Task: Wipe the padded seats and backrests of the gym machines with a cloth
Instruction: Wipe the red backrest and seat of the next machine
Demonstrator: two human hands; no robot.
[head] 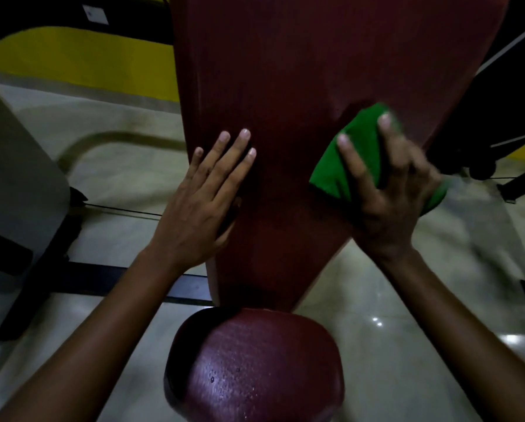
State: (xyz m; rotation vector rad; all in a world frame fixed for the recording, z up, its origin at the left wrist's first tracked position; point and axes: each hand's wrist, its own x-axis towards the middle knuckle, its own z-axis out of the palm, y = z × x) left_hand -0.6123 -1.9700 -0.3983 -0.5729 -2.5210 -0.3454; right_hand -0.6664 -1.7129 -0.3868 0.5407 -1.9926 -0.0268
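Observation:
A long dark red padded backrest (300, 71) runs up the middle of the view and narrows toward me. Below it sits a rounded dark red padded seat (255, 370) with small drops on its surface. My left hand (203, 202) lies flat with straight fingers on the backrest's left edge. My right hand (389, 190) presses a folded green cloth (343, 166) against the backrest's right side, with spread fingers over the cloth. The right hand and cloth look slightly blurred.
A pale tiled floor (407, 345) surrounds the bench. A grey machine part (14, 178) stands at the left, with a black frame bar (118, 281) on the floor. Dark equipment (498, 117) is at the right. A yellow wall band (87, 62) runs behind.

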